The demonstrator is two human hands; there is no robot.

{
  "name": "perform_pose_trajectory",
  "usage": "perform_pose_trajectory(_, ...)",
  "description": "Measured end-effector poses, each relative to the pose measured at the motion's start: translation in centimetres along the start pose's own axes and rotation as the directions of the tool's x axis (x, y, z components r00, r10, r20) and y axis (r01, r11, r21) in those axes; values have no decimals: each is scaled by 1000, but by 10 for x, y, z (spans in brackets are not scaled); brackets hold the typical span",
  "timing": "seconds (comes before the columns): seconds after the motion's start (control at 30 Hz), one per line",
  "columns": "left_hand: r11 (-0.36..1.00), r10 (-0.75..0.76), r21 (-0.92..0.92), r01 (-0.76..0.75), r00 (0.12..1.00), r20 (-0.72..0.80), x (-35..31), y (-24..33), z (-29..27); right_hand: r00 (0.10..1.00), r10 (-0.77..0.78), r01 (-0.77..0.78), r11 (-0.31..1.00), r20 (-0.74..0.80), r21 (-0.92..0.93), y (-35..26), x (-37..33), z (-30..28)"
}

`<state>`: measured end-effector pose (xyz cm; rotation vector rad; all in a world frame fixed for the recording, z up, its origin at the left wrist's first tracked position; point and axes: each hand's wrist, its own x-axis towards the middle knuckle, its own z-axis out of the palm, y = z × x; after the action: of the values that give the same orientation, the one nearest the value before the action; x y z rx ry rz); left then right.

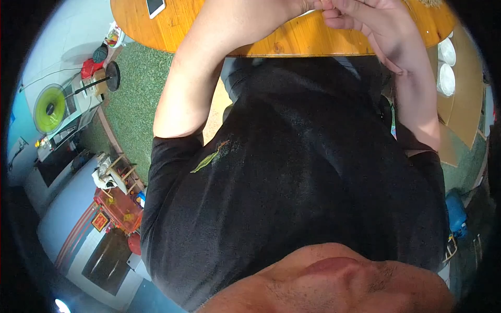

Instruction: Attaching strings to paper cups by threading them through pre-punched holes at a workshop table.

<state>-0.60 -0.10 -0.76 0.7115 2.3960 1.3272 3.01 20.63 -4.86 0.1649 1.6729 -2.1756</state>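
Note:
At the top of the head view, both my hands meet over the near part of a wooden table (175,28). My left hand (266,20) reaches in from the left, its thumb bent toward the right hand and its other fingers mostly cut off by the upper edge. My right hand (376,21) is closed, thumb and forefinger pinched together against the left thumb's tip. What the fingers hold is too small and too cut off to make out. A sliver of something white (309,13) shows below the fingertips. Left of my forearm lies a phone (155,6), dark screen up.
Dry straw-like material (430,2) lies at the table's far right. Green carpet (138,94) covers the floor at left, with a yellow-green fan (49,108) beyond. White round containers (445,79) stand right of the table near brown cardboard (464,104). A red table (122,206) is at lower left.

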Motion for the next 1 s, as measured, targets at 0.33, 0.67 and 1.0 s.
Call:
perform_pose_trajectory(0.33,998,-63,-19,63,998,4,3,11,-3,982,-189,182,944,0,-276,-1,-5,9)
perform_pose_trajectory(0.67,999,-43,31,44,998,-42,0,11,-2,579,-810,517,278,91,-809,4,-10,26)
perform_pose_trajectory(1.0,999,-1,-37,-1,999,-48,0,-9,-3,237,-940,524,-88,245,-847,38,16,23)
